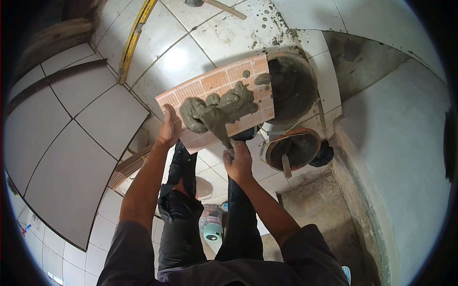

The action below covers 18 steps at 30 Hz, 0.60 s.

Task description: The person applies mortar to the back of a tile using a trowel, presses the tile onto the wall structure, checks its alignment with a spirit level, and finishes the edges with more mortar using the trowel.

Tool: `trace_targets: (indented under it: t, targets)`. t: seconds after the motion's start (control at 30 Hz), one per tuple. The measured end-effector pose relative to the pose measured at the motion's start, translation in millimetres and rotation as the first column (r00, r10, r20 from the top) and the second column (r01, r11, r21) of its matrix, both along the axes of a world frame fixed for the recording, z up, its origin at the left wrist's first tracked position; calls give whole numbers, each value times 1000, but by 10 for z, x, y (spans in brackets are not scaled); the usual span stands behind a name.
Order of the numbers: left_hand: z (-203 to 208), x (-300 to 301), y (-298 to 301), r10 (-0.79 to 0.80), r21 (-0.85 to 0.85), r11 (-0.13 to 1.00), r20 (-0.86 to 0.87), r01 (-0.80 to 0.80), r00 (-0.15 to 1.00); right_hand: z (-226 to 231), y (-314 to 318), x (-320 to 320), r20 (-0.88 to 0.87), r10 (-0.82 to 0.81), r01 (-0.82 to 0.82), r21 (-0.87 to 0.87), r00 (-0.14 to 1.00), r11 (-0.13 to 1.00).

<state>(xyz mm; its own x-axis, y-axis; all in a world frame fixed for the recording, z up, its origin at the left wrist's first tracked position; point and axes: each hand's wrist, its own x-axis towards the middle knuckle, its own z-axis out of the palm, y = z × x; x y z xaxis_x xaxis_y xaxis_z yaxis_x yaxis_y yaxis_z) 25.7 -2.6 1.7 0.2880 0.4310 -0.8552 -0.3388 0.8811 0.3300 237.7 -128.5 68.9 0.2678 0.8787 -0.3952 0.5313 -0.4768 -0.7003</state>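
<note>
One terracotta-coloured tile (214, 85) is tilted above the floor, gridded face up, its left edge gripped by the left hand (168, 127). The right hand (239, 162) wraps around the handle of a trowel (219, 127), whose blade meets grey mortar (238, 102) heaped across the tile. The tile's right edge overlaps a large round tub (314, 76); a smaller bucket (311, 133) stands near it.

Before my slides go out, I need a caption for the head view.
A person's left grip holds a terracotta-coloured tile; the right grip holds a trowel against lumpy grey mortar on it.
</note>
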Motion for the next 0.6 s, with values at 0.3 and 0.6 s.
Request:
trace_targets:
  t: [0.3,0.6]
  targets:
    - [-3,0,-12,-14,-38,999,-18,14,1000,98,-336,-109,103,303,-306,13,947,952]
    - [116,54,27,-2,-41,999,-20,1,1000,183,42,442,73,417,-419,28,906,907]
